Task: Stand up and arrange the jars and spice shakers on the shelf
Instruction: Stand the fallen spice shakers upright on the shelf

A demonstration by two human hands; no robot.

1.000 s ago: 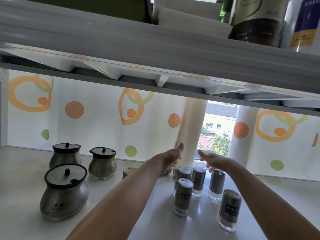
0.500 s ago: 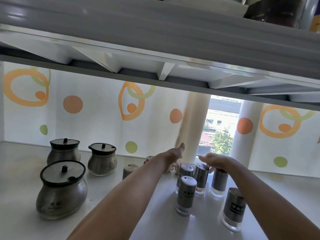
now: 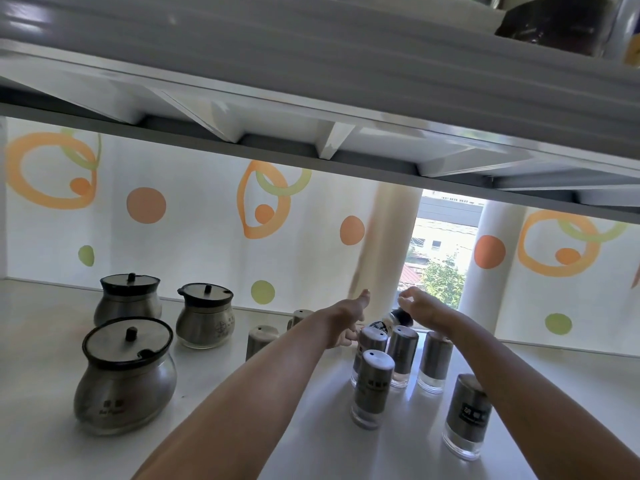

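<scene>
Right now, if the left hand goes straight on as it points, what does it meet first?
Probably the pale curtain fold at the back; the left hand points towards it, though depth is unclear.

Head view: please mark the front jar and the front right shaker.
front jar (image 3: 124, 389): head view, on its steel belly.
front right shaker (image 3: 471, 415): head view, on its dark label.

Jars (image 3: 124, 379) left; shakers (image 3: 372, 386) clustered right; shelf (image 3: 214, 382) open between, front; upper shelf (image 3: 311, 81) overhead.
</scene>
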